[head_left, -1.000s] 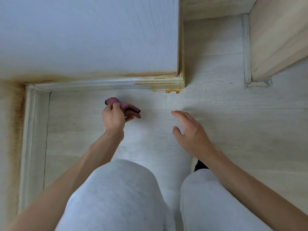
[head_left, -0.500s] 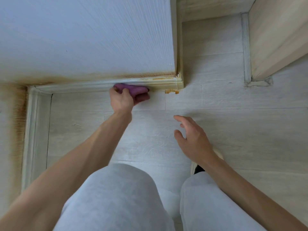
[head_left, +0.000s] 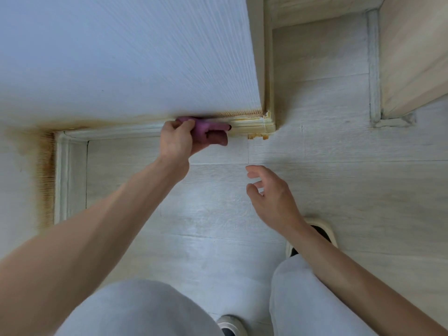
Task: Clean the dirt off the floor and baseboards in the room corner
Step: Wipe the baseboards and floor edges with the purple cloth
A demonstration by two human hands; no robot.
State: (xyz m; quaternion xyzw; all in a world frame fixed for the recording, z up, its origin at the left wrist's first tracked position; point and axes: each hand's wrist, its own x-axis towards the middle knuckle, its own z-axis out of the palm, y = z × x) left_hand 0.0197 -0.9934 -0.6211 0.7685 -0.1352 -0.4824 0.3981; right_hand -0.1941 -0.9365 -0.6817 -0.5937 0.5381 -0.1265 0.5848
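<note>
The left hand (head_left: 178,139) has pushed the purple cloth (head_left: 206,126) higher — from the baseboard (head_left: 249,123) face to its top edge at 12 o'clock, grip closed round it. The right hand (head_left: 271,197) hovers with fingers loose — holding nothing — over the floor (head_left: 339,190).

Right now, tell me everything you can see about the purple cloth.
The purple cloth is a small, soft-looking rag, bunched into a wad. The left hand holds it in a curled grip, thumb on top and fingers underneath, so much of it is hidden. It is pressed against the top edge of the baseboard, where the brownish stains meet the wall, left of the outer corner. I can't make out its weave.
</note>
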